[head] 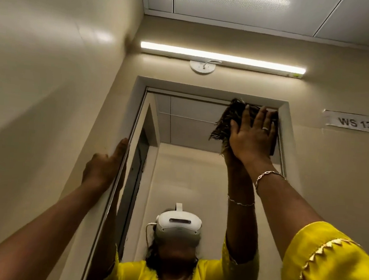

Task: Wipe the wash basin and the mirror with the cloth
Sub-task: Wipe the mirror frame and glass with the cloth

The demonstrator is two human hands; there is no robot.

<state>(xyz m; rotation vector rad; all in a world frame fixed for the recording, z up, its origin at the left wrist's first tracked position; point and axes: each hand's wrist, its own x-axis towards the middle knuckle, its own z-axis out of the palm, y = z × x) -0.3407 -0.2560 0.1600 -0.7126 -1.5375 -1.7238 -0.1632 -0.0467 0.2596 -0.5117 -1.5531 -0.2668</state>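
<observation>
Right hand [251,138], fingers spread flat, presses the cloth [227,119] into the top right corner of the mirror [191,129]. Left hand [104,166] rests straight-fingered on the frame [205,89]. Firm, even, overlapping downward strokes should serve best.

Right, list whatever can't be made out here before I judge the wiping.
- Wash basin: nowhere in the head view.
- Cloth: much of it is covered by the right hand pressing it flat.
- Mirror: top right corner hidden behind cloth and hand; lower part cut off by the bottom edge.
- Left hand: dark and blurred at the mirror's left edge; whether its fingers touch glass or frame is unclear.
</observation>
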